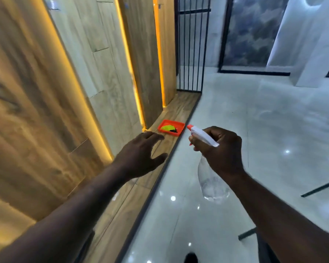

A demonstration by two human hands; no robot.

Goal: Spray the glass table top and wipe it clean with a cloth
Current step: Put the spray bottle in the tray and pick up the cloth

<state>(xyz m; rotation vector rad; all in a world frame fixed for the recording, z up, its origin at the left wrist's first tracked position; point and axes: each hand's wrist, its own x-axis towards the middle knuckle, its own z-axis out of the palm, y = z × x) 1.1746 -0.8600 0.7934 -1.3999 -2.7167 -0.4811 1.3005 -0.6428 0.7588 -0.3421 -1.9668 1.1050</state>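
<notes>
My right hand (219, 150) grips a clear spray bottle (211, 181) by its white trigger head, whose red nozzle points left and away. My left hand (140, 154) is stretched forward above a wooden ledge (171, 112), fingers spread and empty, a short way in front of an orange tray (180, 128). In that tray lies a yellow-green and black cloth (169, 128). No glass table top can be made out for certain; a glossy white surface (235, 130) fills the right half of the view.
Tall wood-look wall panels (45, 92) with lit yellow strips run along the left. A black barred partition (192, 44) stands at the ledge's far end. Black metal legs (319, 188) of some furniture show at the right edge.
</notes>
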